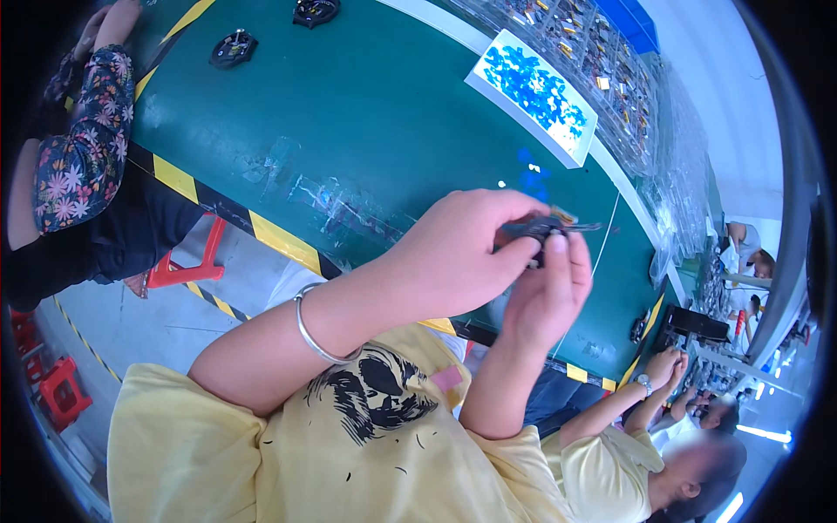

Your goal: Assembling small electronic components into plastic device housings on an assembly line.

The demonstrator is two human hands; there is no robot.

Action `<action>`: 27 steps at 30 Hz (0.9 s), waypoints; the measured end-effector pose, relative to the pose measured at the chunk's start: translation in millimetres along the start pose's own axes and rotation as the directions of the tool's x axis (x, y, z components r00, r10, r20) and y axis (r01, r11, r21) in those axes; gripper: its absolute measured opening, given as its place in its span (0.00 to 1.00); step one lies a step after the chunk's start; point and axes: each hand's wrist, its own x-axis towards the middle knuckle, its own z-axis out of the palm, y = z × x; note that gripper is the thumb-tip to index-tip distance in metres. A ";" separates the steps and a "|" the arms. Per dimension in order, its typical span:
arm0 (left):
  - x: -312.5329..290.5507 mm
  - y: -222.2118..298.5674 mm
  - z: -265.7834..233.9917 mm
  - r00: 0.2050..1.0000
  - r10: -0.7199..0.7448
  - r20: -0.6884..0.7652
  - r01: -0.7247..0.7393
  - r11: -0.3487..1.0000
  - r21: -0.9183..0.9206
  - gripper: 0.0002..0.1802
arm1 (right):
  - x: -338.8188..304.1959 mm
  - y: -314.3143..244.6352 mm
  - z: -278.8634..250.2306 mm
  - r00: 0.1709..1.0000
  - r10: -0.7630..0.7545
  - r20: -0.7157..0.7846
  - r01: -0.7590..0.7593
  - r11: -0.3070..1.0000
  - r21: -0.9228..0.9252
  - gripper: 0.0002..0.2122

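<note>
Both my hands meet above the green table (349,96), right of centre. Between their fingertips is a small black watch case (542,231), partly covered by the fingers. A gold-coloured bit shows on its top, and a thin grey piece sticks out to the right. My left hand (462,248), with a silver bangle on its wrist, pinches the case from the left. From below and the right, the thumb and fingers of my right hand (554,296) press on it. Several small blue pieces (532,179) lie on the table just beyond my hands.
A white tray (514,115) of blue pieces stands beyond, before clear parts bins (610,83). Two black watch cases (234,49) lie far left. Co-workers sit on either side: a floral sleeve (87,131) left, hands (663,370) right. Striped tape (283,242) edges the table.
</note>
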 end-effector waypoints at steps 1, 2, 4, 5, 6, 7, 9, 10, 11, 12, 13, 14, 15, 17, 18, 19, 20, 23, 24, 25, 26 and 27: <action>2.8 4.7 0.2 0.996 -0.066 0.067 0.054 0.985 0.165 0.17 | 3.1 -6.2 -13.8 0.997 -0.067 -0.042 0.064 0.996 -0.059 0.09; 4.4 -6.5 -0.5 0.998 0.070 -0.009 -0.065 0.962 0.265 0.18 | 7.9 -11.7 -29.1 0.997 -0.075 -0.036 0.070 0.990 -0.125 0.08; 8.0 1.2 -16.9 0.997 0.067 -0.050 -0.045 0.935 0.352 0.17 | 15.0 -22.1 -63.4 0.990 -0.068 -0.125 0.020 0.935 -0.355 0.08; 11.3 4.0 -27.0 0.994 0.064 -0.087 -0.020 0.903 0.430 0.17 | 16.8 -28.5 -77.9 0.989 -0.076 -0.126 0.026 0.933 -0.359 0.08; 15.3 2.0 -38.0 0.970 0.157 -0.186 -0.037 0.851 0.524 0.16 | 19.0 -33.9 -90.5 0.991 -0.057 -0.118 -0.032 0.772 -0.635 0.08; 20.4 0.0 -51.8 0.923 0.287 -0.255 -0.059 0.762 0.645 0.16 | 18.7 -37.9 -103.5 0.992 -0.038 -0.119 -0.082 0.527 -0.846 0.09; 39.6 -8.5 -84.2 0.720 0.605 -0.341 -0.057 0.541 0.839 0.15 | 14.8 -41.0 -131.4 0.983 -0.092 -0.157 -0.109 0.398 -0.911 0.10; 48.3 -5.1 -100.0 0.688 0.643 -0.336 0.011 0.453 0.891 0.16 | 14.7 -42.5 -139.6 0.969 -0.152 -0.193 -0.149 0.263 -0.953 0.10; 56.1 -9.2 -119.9 0.669 0.652 -0.356 0.099 0.397 0.913 0.17 | 14.8 -47.3 -135.8 0.948 -0.230 -0.221 -0.189 0.156 -0.970 0.10; 61.6 -14.3 -134.1 0.597 0.701 -0.391 0.222 0.324 0.920 0.19 | 19.4 -52.7 -130.9 0.935 -0.281 -0.215 -0.207 0.058 -0.977 0.10; 62.7 -11.3 -144.8 0.633 0.618 -0.467 0.346 0.314 0.884 0.23 | 23.6 -56.3 -127.3 0.922 -0.327 -0.209 -0.230 -0.026 -0.973 0.10; 63.5 -7.6 -152.6 0.617 0.606 -0.502 0.462 0.238 0.854 0.25 | 27.7 -58.0 -124.7 0.923 -0.326 -0.204 -0.225 -0.027 -0.974 0.10; 64.4 -5.4 -160.9 0.597 0.596 -0.537 0.570 0.156 0.807 0.28 | 35.8 -56.9 -119.4 0.930 -0.346 -0.128 -0.104 0.085 -0.991 0.09; 67.0 -15.9 -184.6 0.578 0.586 -0.568 0.602 0.163 0.782 0.29 | 48.1 -50.9 -98.9 0.937 -0.349 -0.006 0.068 0.199 -0.978 0.10; 66.3 -24.7 -192.5 0.560 0.577 -0.595 0.634 0.164 0.756 0.30 | 49.3 -47.5 -82.1 0.958 -0.273 0.085 0.145 0.208 -0.967 0.10; 65.1 -29.4 -188.9 0.555 0.574 -0.602 0.640 0.168 0.750 0.30 | 49.4 -42.6 -61.6 0.957 -0.212 0.196 0.235 0.175 -0.956 0.12; 66.7 -31.6 -180.9 0.597 0.522 -0.609 0.644 0.142 0.752 0.28 | 50.3 -35.6 -51.6 0.951 -0.123 0.284 0.296 0.102 -0.950 0.16; 67.1 -24.6 -164.6 0.677 0.370 -0.637 0.637 0.139 0.758 0.26 | 43.5 -10.2 -37.0 0.938 -0.016 0.347 0.348 0.031 -0.937 0.23; 66.7 -20.3 -159.1 0.708 0.312 -0.634 0.621 0.153 0.769 0.26 | 40.9 -8.5 -34.2 0.936 -0.016 0.353 0.353 0.031 -0.935 0.23; 64.9 -17.9 -154.8 0.737 0.253 -0.627 0.603 0.171 0.779 0.26 | 38.6 -9.2 -31.0 0.916 0.009 0.402 0.402 0.002 -0.916 0.23; 62.6 -19.1 -152.0 0.742 0.264 -0.616 0.584 0.198 0.787 0.27 | 35.8 -10.4 -28.0 0.894 0.033 0.448 0.449 -0.027 -0.893 0.23; 60.6 -20.2 -147.1 0.741 0.265 -0.617 0.583 0.201 0.787 0.27 | 31.5 -12.8 -25.7 0.893 0.033 0.449 0.450 -0.029 -0.892 0.23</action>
